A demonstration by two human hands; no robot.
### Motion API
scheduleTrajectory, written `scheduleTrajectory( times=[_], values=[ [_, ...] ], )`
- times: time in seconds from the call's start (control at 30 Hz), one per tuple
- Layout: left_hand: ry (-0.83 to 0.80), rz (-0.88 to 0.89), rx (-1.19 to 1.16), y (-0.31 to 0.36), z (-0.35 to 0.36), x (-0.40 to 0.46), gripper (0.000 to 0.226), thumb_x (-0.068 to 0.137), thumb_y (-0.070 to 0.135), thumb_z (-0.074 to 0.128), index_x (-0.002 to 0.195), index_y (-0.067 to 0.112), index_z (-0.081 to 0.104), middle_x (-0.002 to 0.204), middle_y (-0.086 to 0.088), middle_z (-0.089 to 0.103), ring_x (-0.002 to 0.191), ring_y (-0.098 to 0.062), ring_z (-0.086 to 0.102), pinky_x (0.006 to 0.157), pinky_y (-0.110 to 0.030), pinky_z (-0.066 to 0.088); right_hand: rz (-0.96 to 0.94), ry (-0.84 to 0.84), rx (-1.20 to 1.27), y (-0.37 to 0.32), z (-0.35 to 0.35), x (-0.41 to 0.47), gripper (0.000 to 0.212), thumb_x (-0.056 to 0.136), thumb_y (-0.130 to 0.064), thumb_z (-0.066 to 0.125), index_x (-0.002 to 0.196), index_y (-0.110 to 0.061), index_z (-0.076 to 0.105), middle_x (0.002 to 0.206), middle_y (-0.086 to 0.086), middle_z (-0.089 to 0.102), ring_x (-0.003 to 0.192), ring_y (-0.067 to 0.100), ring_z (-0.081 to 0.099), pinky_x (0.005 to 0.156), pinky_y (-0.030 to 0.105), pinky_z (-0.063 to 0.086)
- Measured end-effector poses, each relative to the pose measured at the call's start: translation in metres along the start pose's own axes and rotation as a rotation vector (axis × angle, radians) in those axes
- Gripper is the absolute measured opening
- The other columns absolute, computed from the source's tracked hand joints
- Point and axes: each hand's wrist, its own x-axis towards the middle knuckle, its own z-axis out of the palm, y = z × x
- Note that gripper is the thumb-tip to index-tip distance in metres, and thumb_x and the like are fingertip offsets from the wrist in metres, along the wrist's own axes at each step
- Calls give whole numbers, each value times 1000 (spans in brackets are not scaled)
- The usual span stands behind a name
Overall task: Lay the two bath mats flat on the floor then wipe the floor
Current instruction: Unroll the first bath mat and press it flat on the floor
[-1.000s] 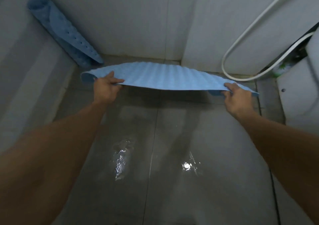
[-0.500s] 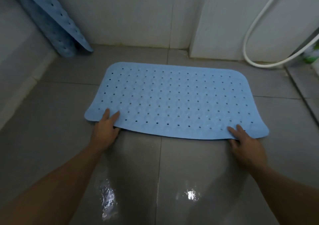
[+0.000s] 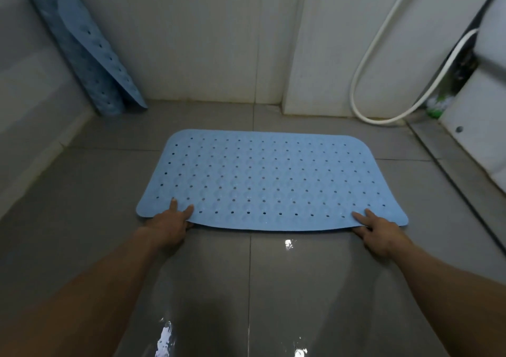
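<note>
**Mat down, near edge still pinched**

Wet floor (image 3: pixel 273 288) at 6 o'clock. Left hand (image 3: pixel 168 226) and right hand (image 3: pixel 379 233) each grip the near edge of the flat mat (image 3: pixel 271 181), fingers on top. Second mat (image 3: pixel 87 52), rolled, leans in the corner at 10 o'clock; hose (image 3: pixel 367 66) at 2

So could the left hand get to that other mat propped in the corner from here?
Probably, with a stretch. The left hand grips the flat mat and must let go first. Only bare floor lies between it and the leaning mat.
</note>
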Motion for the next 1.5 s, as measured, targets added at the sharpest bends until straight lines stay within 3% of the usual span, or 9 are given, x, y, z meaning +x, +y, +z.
scheduleTrajectory(
  times=[0.33,0.53,0.6,0.67,0.87,1.1,1.27,1.37,1.5],
  values=[
    [-160,-16,96,0,-14,-21,65,101,43,30,152,36,-8,160,-11,-19,146,-35,17,119,-49,19,61,-137,-265,-15,-9,-20,62,100,-52,37,156,-34,19,165,3,15,149,29,24,121,40,23],
    [-261,-71,205,25,-41,-37,83,91,35,55,155,26,2,162,-12,1,140,-32,33,102,-38,43,111,-165,-434,-52,-54,5,53,73,-29,68,122,-11,62,126,11,62,113,29,61,100,41,51],
    [-204,-61,223,44,-60,-42,63,92,34,53,147,13,31,151,-12,35,114,-29,55,82,-30,47,51,-91,-396,-69,-64,13,55,81,-32,61,132,-12,55,136,11,55,120,31,56,104,44,47],
    [-57,-39,223,56,-68,-34,60,92,45,48,142,14,38,145,-10,44,111,-28,57,92,-35,48,-69,-27,-289,-87,-62,20,60,91,-41,54,147,-23,42,152,10,40,137,33,42,113,47,37],
    [-149,-19,17,67,-40,7,110,75,77,53,150,37,-17,159,-15,-19,147,-40,12,119,-51,18,-319,16,-168,-134,-17,41,75,93,-71,30,156,-40,4,165,5,-14,150,34,-19,120,59,-7],
    [-215,-23,58,71,-49,12,107,77,77,52,153,33,-9,161,-16,-9,147,-37,12,120,-47,18,-415,236,-57,-169,29,67,71,96,-65,16,158,-31,9,165,11,-12,151,33,-17,120,55,-11],
    [149,-29,80,58,-84,44,66,87,73,37,121,24,65,123,-9,64,109,-28,60,91,-40,48,-510,266,-25,-232,22,80,65,99,-59,15,158,-30,11,166,7,-5,152,29,-13,122,52,-10],
    [483,3,29,36,-86,75,52,98,54,30,121,18,61,118,-13,64,105,-32,61,88,-42,49,-520,233,1,-262,20,89,62,101,-56,15,158,-31,9,167,4,-5,152,26,-13,122,50,-11],
    [539,141,19,6,-81,125,51,101,43,27,143,15,38,141,-16,48,124,-34,48,104,-46,37,-498,242,29,-301,21,114,62,101,-55,14,158,-31,8,167,3,-6,153,24,-14,122,48,-11]
  ],
)
